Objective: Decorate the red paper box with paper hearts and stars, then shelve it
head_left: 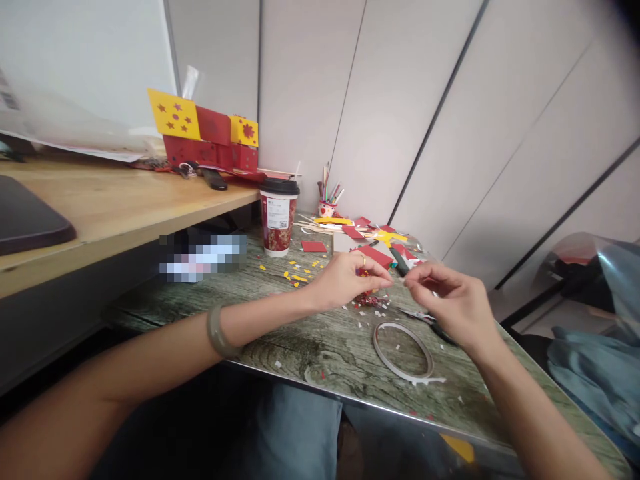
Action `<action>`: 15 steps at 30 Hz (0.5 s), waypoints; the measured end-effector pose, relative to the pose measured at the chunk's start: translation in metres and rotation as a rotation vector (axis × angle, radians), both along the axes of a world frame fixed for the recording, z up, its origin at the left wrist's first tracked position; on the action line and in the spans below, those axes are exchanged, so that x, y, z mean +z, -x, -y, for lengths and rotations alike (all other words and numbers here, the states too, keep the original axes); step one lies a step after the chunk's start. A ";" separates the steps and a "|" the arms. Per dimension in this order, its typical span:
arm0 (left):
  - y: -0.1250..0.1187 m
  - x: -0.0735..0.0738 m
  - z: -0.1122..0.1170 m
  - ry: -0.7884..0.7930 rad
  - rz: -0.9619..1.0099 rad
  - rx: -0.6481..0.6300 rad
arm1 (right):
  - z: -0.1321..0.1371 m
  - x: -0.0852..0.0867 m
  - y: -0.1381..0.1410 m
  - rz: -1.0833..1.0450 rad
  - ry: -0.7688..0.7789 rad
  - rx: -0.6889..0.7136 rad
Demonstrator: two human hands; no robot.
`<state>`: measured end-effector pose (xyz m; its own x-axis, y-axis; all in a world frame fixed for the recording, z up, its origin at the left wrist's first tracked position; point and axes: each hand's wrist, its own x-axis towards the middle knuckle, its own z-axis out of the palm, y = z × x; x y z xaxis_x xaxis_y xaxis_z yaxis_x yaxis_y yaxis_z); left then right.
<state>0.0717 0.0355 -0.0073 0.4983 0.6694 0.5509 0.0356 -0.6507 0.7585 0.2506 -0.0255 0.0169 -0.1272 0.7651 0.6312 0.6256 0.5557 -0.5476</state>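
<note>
Two hands [345, 277] [457, 303] pinch possibly one scrap [401, 281] near one tape roll [401, 375].

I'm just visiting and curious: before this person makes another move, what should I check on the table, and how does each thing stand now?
1. Both hands in view: ok. The left hand and right hand are raised, fingertips close together.
2. Something firmly held: cannot tell. A tiny pale bit shows at the right fingertips, too small to judge.
3. Tape roll lying flat: ok, with a ragged white strip at its near side.
4. Scissors fully visible: not ok. The right hand covers part of them.
5. Cup upright and lidded: ok.
6. Table free of scraps: not ok. Yellow scraps and other bits are scattered about.
</note>
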 end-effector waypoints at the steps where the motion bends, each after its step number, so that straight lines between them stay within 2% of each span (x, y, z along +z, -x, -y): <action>1: 0.000 0.000 0.000 0.001 0.005 -0.004 | -0.001 -0.002 -0.002 -0.046 -0.034 -0.031; 3: -0.001 -0.002 -0.001 0.020 0.041 -0.029 | -0.002 -0.004 -0.005 -0.082 -0.112 -0.097; 6: -0.004 -0.005 -0.001 0.059 0.107 -0.064 | 0.001 -0.008 -0.002 0.032 -0.263 -0.150; 10: -0.005 -0.005 0.000 0.035 0.086 -0.022 | 0.006 -0.013 0.006 0.217 -0.440 -0.114; 15: -0.004 -0.002 0.001 -0.014 0.060 0.029 | 0.005 -0.018 0.008 0.332 -0.538 -0.104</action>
<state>0.0759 0.0343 -0.0093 0.4448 0.6751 0.5885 0.0089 -0.6604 0.7508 0.2422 -0.0306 -0.0008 -0.3238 0.3712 0.8703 0.7793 0.6262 0.0229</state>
